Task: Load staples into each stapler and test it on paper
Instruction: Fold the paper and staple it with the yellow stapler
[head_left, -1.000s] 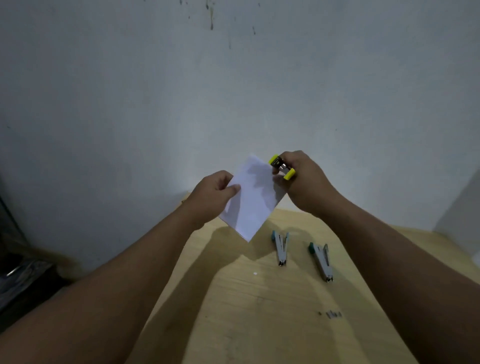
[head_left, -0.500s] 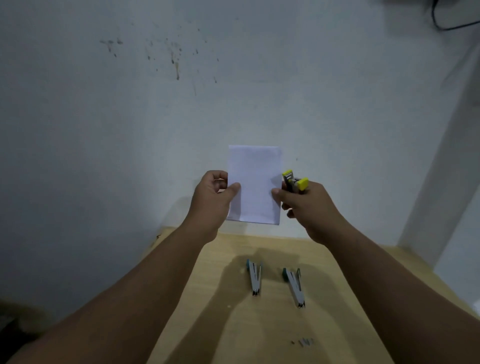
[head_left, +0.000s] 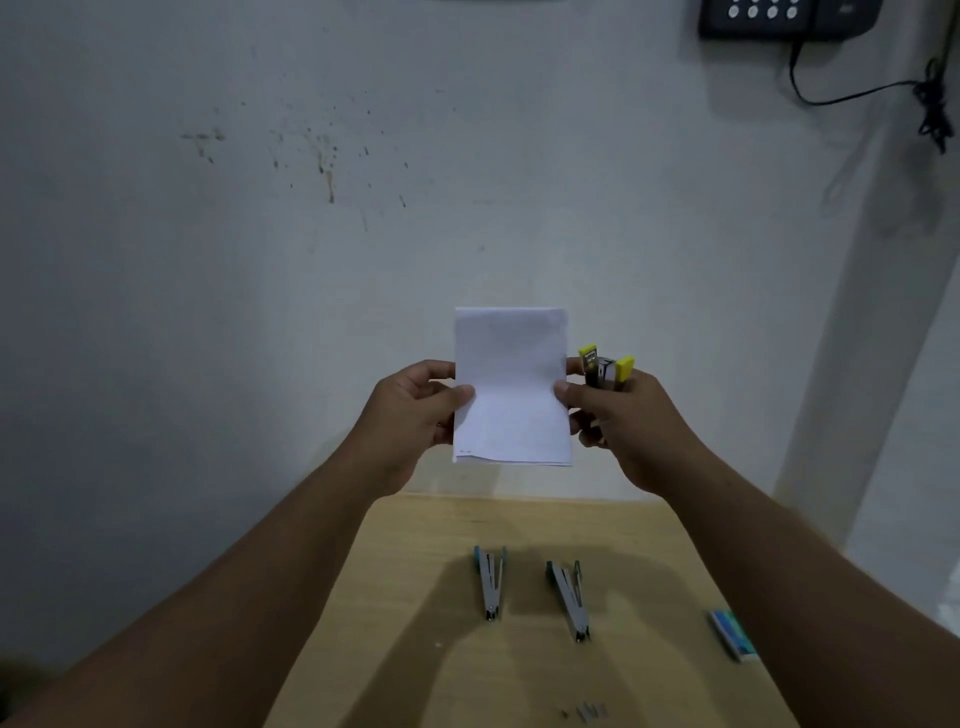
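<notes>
A folded white paper (head_left: 511, 379) is held upright in the air in front of the wall. My left hand (head_left: 410, 415) pinches its left edge between thumb and fingers. My right hand (head_left: 618, 421) holds a yellow stapler (head_left: 605, 371) in its curled fingers, and its thumb presses the paper's right edge. Small staple marks show at the paper's lower left corner. Two grey staplers with green ends, one on the left (head_left: 491, 582) and one on the right (head_left: 569, 597), lie on the wooden table (head_left: 415, 623) below.
A small box of staples (head_left: 732, 635) lies at the table's right side. Loose staples (head_left: 589, 712) sit near the front edge. A dark device with a cable (head_left: 779, 18) hangs on the wall at the top right.
The paper turned from tilted to upright and straight. My right hand came off the paper's top corner with the stapler and now holds the right edge. The view tilted upward.
</notes>
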